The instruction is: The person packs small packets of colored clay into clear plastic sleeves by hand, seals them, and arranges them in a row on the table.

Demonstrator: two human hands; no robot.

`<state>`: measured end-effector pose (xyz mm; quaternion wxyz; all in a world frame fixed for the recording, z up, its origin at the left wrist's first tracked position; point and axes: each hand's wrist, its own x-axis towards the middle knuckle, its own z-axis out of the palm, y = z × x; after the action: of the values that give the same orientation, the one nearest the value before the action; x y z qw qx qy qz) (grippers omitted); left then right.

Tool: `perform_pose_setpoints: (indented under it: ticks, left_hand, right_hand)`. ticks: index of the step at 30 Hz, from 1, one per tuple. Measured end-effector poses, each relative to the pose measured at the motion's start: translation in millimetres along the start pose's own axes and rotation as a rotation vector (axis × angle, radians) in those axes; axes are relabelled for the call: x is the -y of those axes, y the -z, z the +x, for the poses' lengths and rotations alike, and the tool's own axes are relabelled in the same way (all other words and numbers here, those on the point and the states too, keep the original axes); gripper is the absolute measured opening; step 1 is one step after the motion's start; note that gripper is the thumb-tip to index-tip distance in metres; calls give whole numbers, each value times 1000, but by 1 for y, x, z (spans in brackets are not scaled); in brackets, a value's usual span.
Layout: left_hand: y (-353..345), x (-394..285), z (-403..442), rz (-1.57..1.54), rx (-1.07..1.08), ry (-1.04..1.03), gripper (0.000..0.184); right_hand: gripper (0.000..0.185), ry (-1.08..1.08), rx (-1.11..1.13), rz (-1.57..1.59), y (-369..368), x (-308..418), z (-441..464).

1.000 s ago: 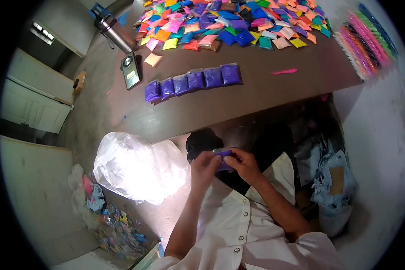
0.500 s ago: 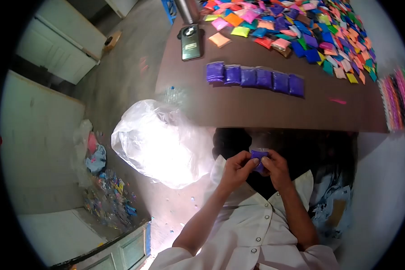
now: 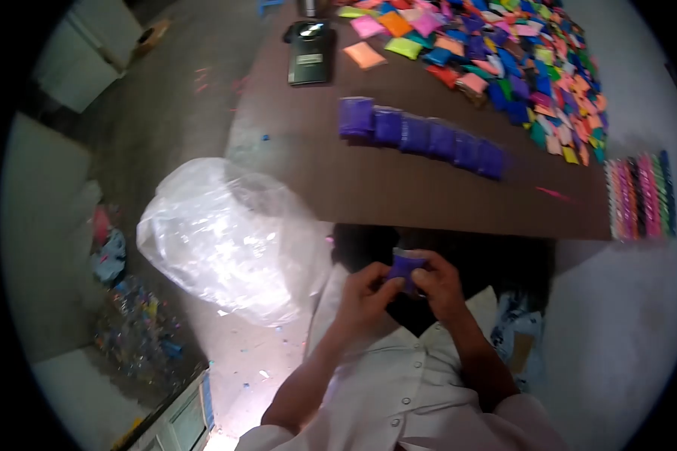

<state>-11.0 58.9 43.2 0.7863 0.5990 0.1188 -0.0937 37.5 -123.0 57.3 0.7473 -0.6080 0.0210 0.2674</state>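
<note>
Between my two hands, just off the table's front edge, is a small purple packet [image 3: 405, 269] with a clear plastic rim along its top. My left hand [image 3: 366, 295] grips its left side between thumb and fingers. On the right side, my right hand [image 3: 438, 283] pinches it with the thumb in front. On the brown table [image 3: 293, 165] ahead lies a row of several similar purple packets [image 3: 415, 134], placed side by side and partly overlapping. Blur hides what fills the packets.
A heap of colourful packets [image 3: 496, 52] covers the table's back right. A dark phone [image 3: 310, 56] lies at the back left. Striped colourful packs [image 3: 639, 197] stand by the right edge. A large clear plastic bag [image 3: 233, 240] is left of my arms; wrapper litter [image 3: 139, 323] lies on the floor.
The view has shifted, so my hands appear a little further left. The purple packet has been raised slightly and shows more of its face. Both hands still hold it.
</note>
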Motion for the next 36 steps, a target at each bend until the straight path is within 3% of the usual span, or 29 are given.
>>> perform_pose_setpoints:
  ticks: [5,8,13,18,24,28,30,34,36]
  left_hand:
    - [6,0,5,-63,60,107,21]
    - [0,0,6,-200,82,-10,30]
    - [3,-6,4,-258,69,49,22]
    - [19,7,6,-201,79,72,19]
    - [15,-8,8,-142,94,87,16]
    - [1,-34,15,-107,35,-17,16]
    - [-3,-44,23,-127,3,-42,15]
    - [-7,-56,38,-24,-17,-68,10]
    - [-6,-61,43,24,-3,-120,15]
  right_hand:
    - [28,13,-77,-40,-8,3,3]
    - [28,50,-110,-26,-12,7,4]
    - [25,80,-161,-75,-17,2,4]
    - [27,-53,-139,-90,-28,7,1]
    - [25,18,-72,-56,-25,20,4]
    - [21,96,-57,-46,-14,26,10]
    - [20,128,-30,-206,-8,33,14]
    - [22,198,-24,-111,-8,48,21]
    - [23,125,-18,-119,-5,60,25]
